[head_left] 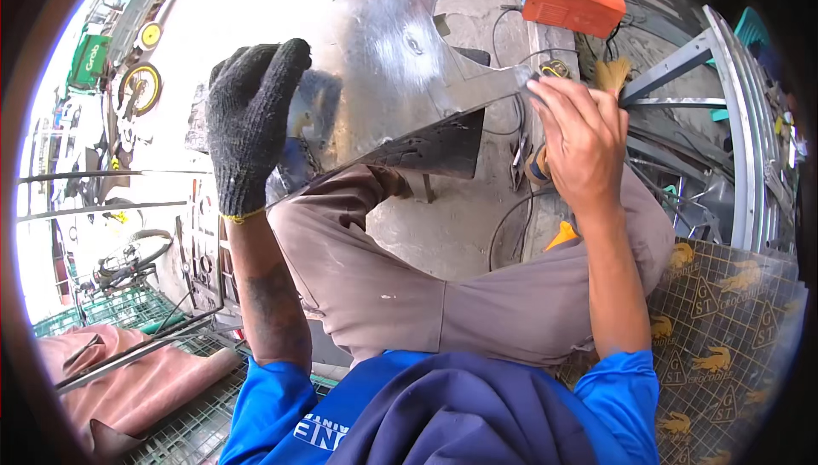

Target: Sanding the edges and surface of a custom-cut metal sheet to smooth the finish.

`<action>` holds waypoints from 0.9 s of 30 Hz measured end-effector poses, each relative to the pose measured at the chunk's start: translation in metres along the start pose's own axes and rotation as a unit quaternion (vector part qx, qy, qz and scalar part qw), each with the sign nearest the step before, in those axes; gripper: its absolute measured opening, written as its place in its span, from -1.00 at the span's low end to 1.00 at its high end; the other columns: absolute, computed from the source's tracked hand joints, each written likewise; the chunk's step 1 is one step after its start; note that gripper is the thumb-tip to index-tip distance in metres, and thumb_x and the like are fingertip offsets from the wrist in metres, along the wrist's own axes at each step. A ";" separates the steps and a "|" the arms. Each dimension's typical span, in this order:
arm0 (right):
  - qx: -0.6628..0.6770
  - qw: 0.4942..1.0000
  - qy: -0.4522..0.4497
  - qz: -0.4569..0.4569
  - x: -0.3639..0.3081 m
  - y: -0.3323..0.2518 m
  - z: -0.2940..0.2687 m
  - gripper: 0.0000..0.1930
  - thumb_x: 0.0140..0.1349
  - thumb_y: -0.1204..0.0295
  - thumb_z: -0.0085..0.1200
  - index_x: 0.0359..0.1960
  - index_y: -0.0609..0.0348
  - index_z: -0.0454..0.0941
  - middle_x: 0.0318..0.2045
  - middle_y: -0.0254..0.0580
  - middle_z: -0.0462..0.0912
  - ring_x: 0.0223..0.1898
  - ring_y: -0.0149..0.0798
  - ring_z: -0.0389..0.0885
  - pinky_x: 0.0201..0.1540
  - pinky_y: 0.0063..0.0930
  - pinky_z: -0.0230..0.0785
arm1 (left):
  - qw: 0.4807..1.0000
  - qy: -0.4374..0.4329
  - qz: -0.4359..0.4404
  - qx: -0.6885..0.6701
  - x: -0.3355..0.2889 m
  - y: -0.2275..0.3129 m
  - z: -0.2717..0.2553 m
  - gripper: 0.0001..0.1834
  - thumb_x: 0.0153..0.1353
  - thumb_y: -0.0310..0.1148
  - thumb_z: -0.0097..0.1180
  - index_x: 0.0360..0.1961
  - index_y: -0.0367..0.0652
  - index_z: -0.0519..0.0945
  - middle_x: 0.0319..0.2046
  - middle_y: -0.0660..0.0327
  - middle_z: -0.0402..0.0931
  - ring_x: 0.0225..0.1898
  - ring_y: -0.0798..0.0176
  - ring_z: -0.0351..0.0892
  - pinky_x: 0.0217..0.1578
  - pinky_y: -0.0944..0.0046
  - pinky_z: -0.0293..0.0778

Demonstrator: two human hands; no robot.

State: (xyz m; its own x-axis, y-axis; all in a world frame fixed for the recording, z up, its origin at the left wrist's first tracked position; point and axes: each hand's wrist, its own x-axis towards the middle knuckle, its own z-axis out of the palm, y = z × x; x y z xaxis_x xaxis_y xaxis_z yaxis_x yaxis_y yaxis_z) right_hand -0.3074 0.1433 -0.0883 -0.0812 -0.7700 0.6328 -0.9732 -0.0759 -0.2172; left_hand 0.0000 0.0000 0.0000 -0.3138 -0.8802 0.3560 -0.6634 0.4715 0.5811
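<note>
A thin, shiny metal sheet (375, 82) with a curved cut-out along its far right side lies across a dark support (447, 146) in front of my knees. My left hand (251, 111), in a black knitted glove with a yellow cuff edge, is over the sheet's left part. Its fingers are curled, and what they may hold is hidden. Bare and pinched closed, my right hand (584, 137) has its fingertips at the sheet's narrow right-hand end. A small dark spot shows at those fingertips, too small to name.
An orange machine (573, 1) with a black handle stands at the far right, cables beside it. A grey metal frame (740, 124) rises on the right. Patterned board (724, 346) lies near right. At left are a rust-coloured cloth (141, 380), green mesh and a bicycle (128, 256).
</note>
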 end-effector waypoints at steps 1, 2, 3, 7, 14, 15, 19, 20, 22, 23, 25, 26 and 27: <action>-0.008 1.000 -0.001 0.005 -0.003 0.002 0.001 -0.75 0.28 0.38 0.35 -0.01 -0.05 0.77 0.01 -0.62 0.73 -0.09 -0.24 0.55 0.00 -0.26 0.34 | 0.999 0.010 0.016 0.026 -0.002 -0.002 0.004 -0.67 0.45 -0.20 0.24 -0.16 -0.31 0.77 -0.22 0.11 0.74 -0.10 0.16 0.67 0.03 0.20 0.48; -0.016 1.000 -0.001 0.010 -0.003 0.003 0.003 -0.73 0.25 0.38 0.37 -0.01 -0.06 0.77 -0.01 -0.63 0.73 -0.11 -0.24 0.54 -0.02 -0.27 0.34 | 0.998 0.016 0.045 0.041 0.000 -0.005 0.006 -0.66 0.44 -0.19 0.24 -0.18 -0.32 0.77 -0.24 0.11 0.74 -0.13 0.14 0.67 0.01 0.19 0.49; -0.014 0.999 -0.029 0.014 -0.005 0.003 -0.013 -0.73 0.25 0.38 0.37 -0.01 -0.06 0.77 -0.01 -0.63 0.73 -0.11 -0.24 0.54 -0.02 -0.27 0.34 | 0.999 -0.001 0.024 0.036 -0.008 0.003 0.003 -0.66 0.44 -0.19 0.24 -0.18 -0.32 0.77 -0.24 0.11 0.74 -0.13 0.14 0.67 0.01 0.19 0.49; -0.015 1.000 0.004 -0.005 0.006 -0.005 -0.003 -0.76 0.24 0.39 0.37 -0.04 -0.08 0.78 -0.06 -0.63 0.74 -0.12 -0.26 0.54 -0.03 -0.28 0.34 | 1.000 -0.013 0.004 -0.007 0.005 -0.001 -0.002 -0.65 0.47 -0.20 0.20 -0.17 -0.34 0.75 -0.24 0.11 0.74 -0.14 0.15 0.67 0.01 0.18 0.49; 0.023 0.999 0.037 0.009 0.009 -0.003 0.014 -0.79 0.24 0.41 0.37 -0.08 -0.04 0.78 -0.06 -0.58 0.73 -0.13 -0.26 0.55 0.00 -0.29 0.33 | 1.000 -0.003 -0.004 -0.009 0.011 -0.004 -0.002 -0.68 0.48 -0.25 0.18 -0.12 -0.37 0.74 -0.22 0.09 0.74 -0.13 0.21 0.71 0.00 0.23 0.54; 0.023 0.999 0.039 0.011 0.004 -0.001 0.009 -0.79 0.24 0.41 0.37 -0.08 -0.04 0.78 -0.06 -0.58 0.73 -0.13 -0.26 0.55 0.00 -0.29 0.33 | 1.000 0.000 -0.009 0.005 0.010 -0.011 -0.003 -0.69 0.48 -0.27 0.18 -0.10 -0.35 0.74 -0.22 0.08 0.74 -0.13 0.20 0.71 0.00 0.24 0.54; -0.005 0.999 -0.025 0.047 -0.013 0.015 -0.011 -0.82 0.29 0.38 0.33 -0.09 -0.05 0.78 -0.07 -0.57 0.72 -0.14 -0.25 0.55 -0.02 -0.28 0.32 | 0.973 -0.018 0.194 0.124 0.014 -0.038 -0.010 -0.70 0.43 -0.49 0.14 0.14 -0.24 0.65 -0.14 0.06 0.72 -0.11 0.09 0.73 -0.01 0.16 0.63; -0.005 0.999 -0.003 0.053 -0.011 0.017 -0.009 -0.82 0.29 0.38 0.33 -0.08 -0.07 0.78 -0.07 -0.57 0.72 -0.15 -0.25 0.55 -0.01 -0.28 0.32 | 0.965 -0.034 0.216 0.142 0.017 -0.041 -0.015 -0.65 0.40 -0.54 0.13 0.19 -0.22 0.62 -0.11 0.06 0.71 -0.10 0.06 0.73 -0.02 0.14 0.65; 0.007 0.998 0.032 0.056 -0.005 0.015 -0.005 -0.79 0.27 0.37 0.35 -0.06 -0.09 0.78 -0.06 -0.58 0.72 -0.13 -0.24 0.56 0.00 -0.28 0.32 | 0.971 -0.033 0.192 0.137 0.018 -0.041 -0.015 -0.69 0.43 -0.52 0.10 0.16 -0.21 0.64 -0.12 0.07 0.72 -0.10 0.08 0.73 -0.01 0.15 0.64; 0.005 0.998 0.032 0.059 -0.005 0.013 -0.004 -0.79 0.27 0.37 0.35 -0.06 -0.09 0.78 -0.06 -0.58 0.72 -0.13 -0.24 0.56 0.00 -0.28 0.32 | 0.973 -0.037 0.182 0.134 0.018 -0.039 -0.015 -0.72 0.46 -0.50 0.10 0.14 -0.23 0.66 -0.13 0.07 0.72 -0.10 0.10 0.73 0.00 0.16 0.63; 0.031 0.998 0.047 0.036 -0.005 0.009 0.001 -0.77 0.25 0.38 0.37 -0.05 -0.08 0.77 -0.03 -0.60 0.71 -0.10 -0.25 0.55 -0.01 -0.28 0.32 | 0.982 -0.036 0.151 0.112 0.016 -0.034 -0.012 -0.74 0.47 -0.47 0.09 0.11 -0.24 0.67 -0.14 0.08 0.72 -0.10 0.12 0.73 0.00 0.17 0.62; 0.037 0.997 0.051 0.035 -0.005 0.009 0.006 -0.75 0.22 0.38 0.39 -0.06 -0.07 0.77 -0.02 -0.60 0.70 -0.08 -0.25 0.54 0.00 -0.27 0.31 | 0.989 -0.033 0.116 0.089 0.015 -0.031 -0.010 -0.75 0.49 -0.44 0.09 0.08 -0.26 0.68 -0.15 0.08 0.72 -0.10 0.14 0.72 0.01 0.17 0.60; 0.037 0.997 0.051 0.036 -0.003 0.007 0.005 -0.75 0.22 0.38 0.39 -0.06 -0.07 0.77 -0.02 -0.60 0.70 -0.08 -0.25 0.54 0.00 -0.27 0.31 | 0.989 -0.035 0.117 0.089 0.014 -0.026 -0.008 -0.75 0.49 -0.44 0.09 0.08 -0.26 0.68 -0.15 0.08 0.72 -0.10 0.14 0.72 0.01 0.17 0.60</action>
State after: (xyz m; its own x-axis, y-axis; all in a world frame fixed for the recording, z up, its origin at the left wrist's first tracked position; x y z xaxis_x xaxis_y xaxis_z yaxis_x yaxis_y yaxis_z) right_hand -0.3130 0.1420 -0.0958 -0.1764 -0.7069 0.6849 -0.9454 -0.0720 -0.3178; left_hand 0.0189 -0.0238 -0.0042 -0.5143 -0.7530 0.4106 -0.6747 0.6507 0.3483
